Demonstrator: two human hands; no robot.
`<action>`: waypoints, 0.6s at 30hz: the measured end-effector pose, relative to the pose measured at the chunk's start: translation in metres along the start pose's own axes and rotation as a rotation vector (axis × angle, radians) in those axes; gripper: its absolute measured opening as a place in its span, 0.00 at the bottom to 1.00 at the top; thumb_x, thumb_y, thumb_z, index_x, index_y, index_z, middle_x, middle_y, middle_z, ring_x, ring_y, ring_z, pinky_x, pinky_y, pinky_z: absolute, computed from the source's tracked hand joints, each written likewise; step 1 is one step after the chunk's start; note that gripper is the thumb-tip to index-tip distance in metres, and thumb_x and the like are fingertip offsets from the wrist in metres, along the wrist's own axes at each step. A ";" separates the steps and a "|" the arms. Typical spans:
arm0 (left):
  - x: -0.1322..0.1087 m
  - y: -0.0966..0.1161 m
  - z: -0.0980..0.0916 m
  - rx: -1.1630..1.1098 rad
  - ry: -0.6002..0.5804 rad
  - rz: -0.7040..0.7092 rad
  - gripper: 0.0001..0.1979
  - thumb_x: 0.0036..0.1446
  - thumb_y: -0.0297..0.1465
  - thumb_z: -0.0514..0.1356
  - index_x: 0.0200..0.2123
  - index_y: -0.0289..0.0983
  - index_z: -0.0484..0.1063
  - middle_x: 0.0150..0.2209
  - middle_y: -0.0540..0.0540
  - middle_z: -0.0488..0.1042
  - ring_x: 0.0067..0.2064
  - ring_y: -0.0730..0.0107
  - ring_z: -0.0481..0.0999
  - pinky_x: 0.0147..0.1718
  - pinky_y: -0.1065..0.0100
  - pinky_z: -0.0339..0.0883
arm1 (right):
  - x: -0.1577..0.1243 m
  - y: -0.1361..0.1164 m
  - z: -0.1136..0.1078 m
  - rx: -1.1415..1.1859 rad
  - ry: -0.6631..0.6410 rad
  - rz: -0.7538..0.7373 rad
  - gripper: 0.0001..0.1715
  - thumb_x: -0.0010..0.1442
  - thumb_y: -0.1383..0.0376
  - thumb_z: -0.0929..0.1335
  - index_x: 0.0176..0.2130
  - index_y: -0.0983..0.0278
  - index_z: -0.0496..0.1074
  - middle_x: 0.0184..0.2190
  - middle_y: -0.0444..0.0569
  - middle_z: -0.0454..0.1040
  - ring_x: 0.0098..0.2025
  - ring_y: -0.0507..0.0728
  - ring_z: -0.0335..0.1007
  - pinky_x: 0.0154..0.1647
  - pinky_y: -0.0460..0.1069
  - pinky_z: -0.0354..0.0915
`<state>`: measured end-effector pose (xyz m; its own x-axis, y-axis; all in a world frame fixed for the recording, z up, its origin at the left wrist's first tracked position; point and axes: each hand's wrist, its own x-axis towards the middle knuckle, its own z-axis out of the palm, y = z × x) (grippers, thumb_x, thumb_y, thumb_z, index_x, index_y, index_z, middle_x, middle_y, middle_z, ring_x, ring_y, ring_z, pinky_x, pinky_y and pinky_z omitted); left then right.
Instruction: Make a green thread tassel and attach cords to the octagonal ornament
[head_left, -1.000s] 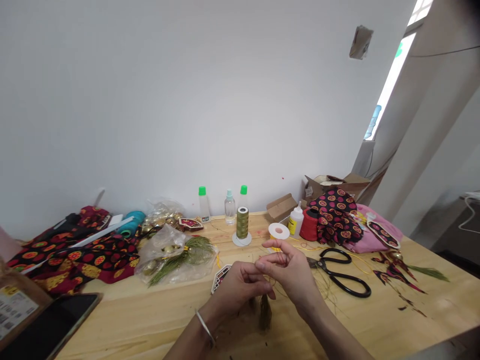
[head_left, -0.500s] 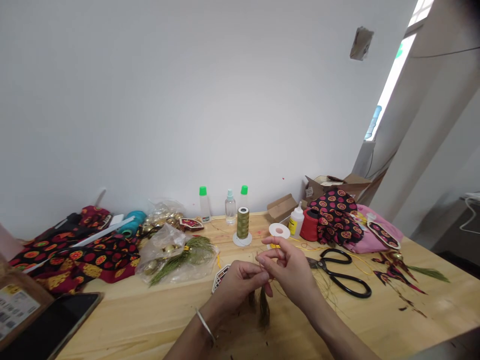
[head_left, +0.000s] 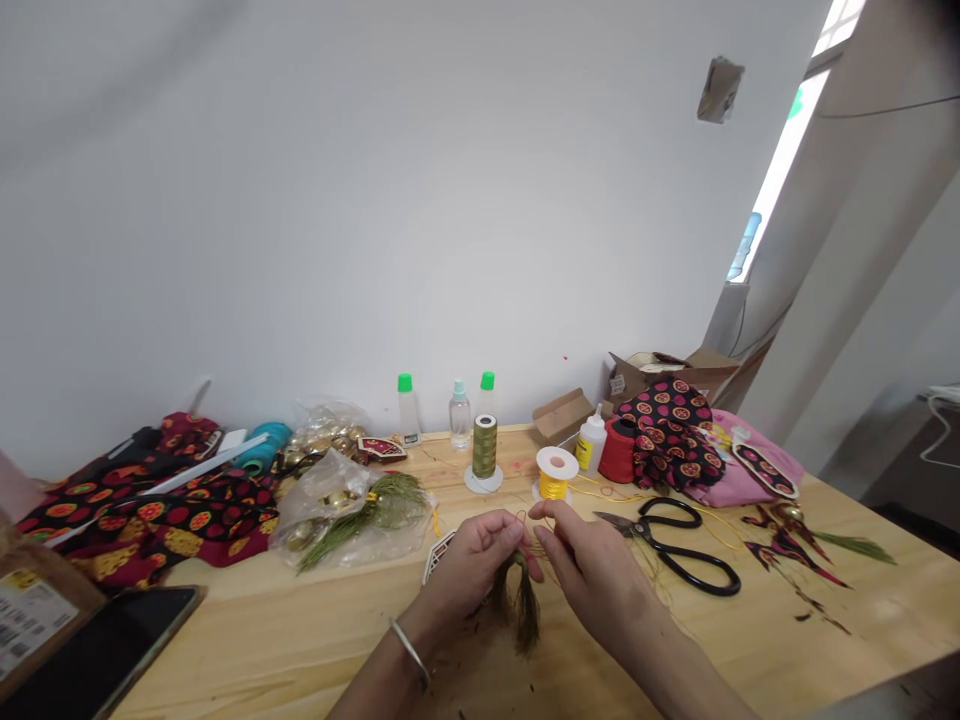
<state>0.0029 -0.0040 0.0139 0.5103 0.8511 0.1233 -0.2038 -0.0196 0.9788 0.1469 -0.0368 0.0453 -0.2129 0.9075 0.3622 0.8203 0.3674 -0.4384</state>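
My left hand (head_left: 469, 568), with a bangle at its wrist, is closed on the top of an olive-green thread tassel (head_left: 527, 612). The tassel's strands hang down in two bunches over the table. Close on the right, my right hand (head_left: 600, 575) has its thumb and forefinger drawn together on a fine reddish thread (head_left: 523, 517), which loops up between the two hands. Thin yellowish strands trail beneath the right hand. A patterned badge-like piece (head_left: 437, 556) lies partly hidden behind my left hand.
Black-handled scissors (head_left: 679, 550) lie right of my hands. Behind stand a green thread spool (head_left: 485, 450), a yellow cord spool (head_left: 553, 485), a glue bottle (head_left: 592, 445) and a red thread cone (head_left: 619, 455). Left are plastic bags (head_left: 341, 530), patterned cloth (head_left: 217, 525) and a phone (head_left: 112, 655).
My right hand has moved down and slightly right, its raised fingers lowering, so the yellow spool shows fully. The tassel strands have spread a little below my left hand.
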 end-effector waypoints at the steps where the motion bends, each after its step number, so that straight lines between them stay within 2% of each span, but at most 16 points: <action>1: 0.000 -0.001 0.000 -0.015 -0.008 0.000 0.15 0.52 0.40 0.52 0.25 0.34 0.65 0.19 0.48 0.71 0.26 0.71 0.69 0.29 0.72 0.59 | -0.001 0.000 0.000 0.051 0.006 -0.006 0.12 0.57 0.65 0.56 0.38 0.63 0.65 0.17 0.44 0.70 0.20 0.54 0.65 0.20 0.45 0.48; 4: 0.001 -0.002 0.001 -0.069 -0.015 -0.013 0.16 0.52 0.42 0.52 0.24 0.35 0.62 0.18 0.50 0.68 0.23 0.72 0.67 0.27 0.73 0.58 | -0.004 0.002 0.003 0.197 0.022 -0.021 0.10 0.56 0.65 0.58 0.38 0.62 0.64 0.15 0.40 0.67 0.16 0.51 0.60 0.19 0.44 0.47; 8: 0.002 -0.005 -0.001 -0.128 0.042 -0.084 0.15 0.51 0.42 0.52 0.22 0.36 0.59 0.15 0.55 0.59 0.17 0.78 0.58 0.20 0.75 0.52 | -0.007 0.003 0.007 0.295 0.044 -0.039 0.09 0.56 0.65 0.59 0.37 0.62 0.64 0.14 0.38 0.62 0.15 0.49 0.54 0.18 0.44 0.44; 13: 0.004 -0.012 -0.006 -0.080 0.106 -0.038 0.15 0.51 0.40 0.54 0.21 0.35 0.60 0.18 0.55 0.55 0.20 0.79 0.54 0.20 0.76 0.48 | -0.010 0.001 0.007 0.430 0.006 -0.020 0.07 0.57 0.64 0.59 0.32 0.62 0.63 0.13 0.35 0.48 0.16 0.48 0.45 0.18 0.44 0.41; 18: 0.004 -0.009 -0.007 -0.164 0.086 -0.043 0.15 0.49 0.40 0.56 0.21 0.35 0.58 0.19 0.53 0.61 0.20 0.79 0.53 0.20 0.75 0.48 | -0.007 0.001 0.007 0.649 -0.015 0.079 0.09 0.57 0.61 0.59 0.28 0.63 0.60 0.15 0.35 0.44 0.17 0.47 0.40 0.17 0.43 0.40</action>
<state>0.0012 0.0028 0.0044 0.4498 0.8911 0.0604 -0.3205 0.0980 0.9421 0.1455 -0.0418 0.0365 -0.1761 0.9378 0.2994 0.3480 0.3438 -0.8722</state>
